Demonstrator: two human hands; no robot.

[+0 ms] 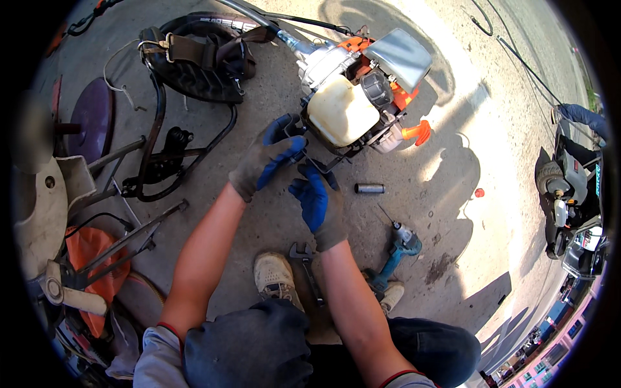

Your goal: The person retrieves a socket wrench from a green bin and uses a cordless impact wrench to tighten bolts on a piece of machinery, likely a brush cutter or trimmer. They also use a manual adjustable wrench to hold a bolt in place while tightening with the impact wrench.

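Note:
A small brush cutter engine lies on the ground ahead of me, with a cream fuel tank, a round black cap and an orange pull handle. My hands wear blue and grey gloves. At the near left corner of the engine, my left hand is closed round part of its black metal frame. Just below, my right hand has its fingers curled onto the same frame. Gloves and frame hide the exact contact points. A metal tube lies close to my right hand.
An adjustable wrench lies between my feet. A teal cordless drill with a long bit rests beside my right foot. To the left are a black padded harness, metal tubing and an orange bag. A small red cap lies right.

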